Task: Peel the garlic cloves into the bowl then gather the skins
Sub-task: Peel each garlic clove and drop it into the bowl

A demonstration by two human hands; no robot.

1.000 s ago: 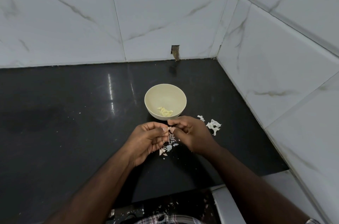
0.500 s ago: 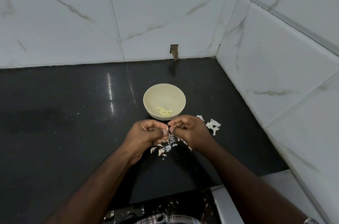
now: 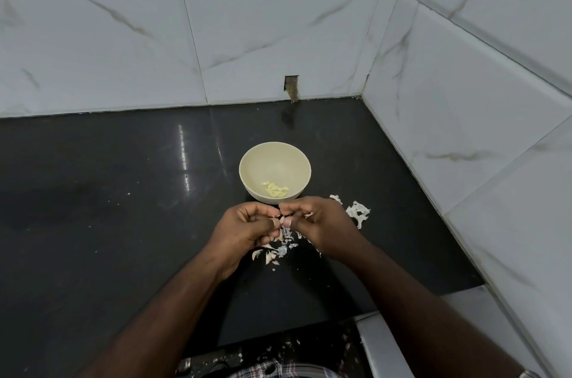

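Observation:
A cream bowl (image 3: 297,167) stands on the black counter (image 3: 123,207) and holds several peeled garlic cloves (image 3: 275,188). Just in front of it, my left hand (image 3: 244,230) and my right hand (image 3: 322,226) meet fingertip to fingertip and pinch one small garlic clove (image 3: 282,219) between them. Loose papery skins (image 3: 275,250) lie on the counter under my hands. A second clump of skins (image 3: 358,213) lies to the right of my right hand.
White marble-look tiled walls close off the back and the right side of the counter. A small notch in the tiles (image 3: 292,87) sits at the back wall's base. Skin scraps litter a dark ledge (image 3: 278,349) below the counter's front edge.
Both hands stayed together in front of the bowl, working the clove with small finger movements. More skin scraps now lie under them.

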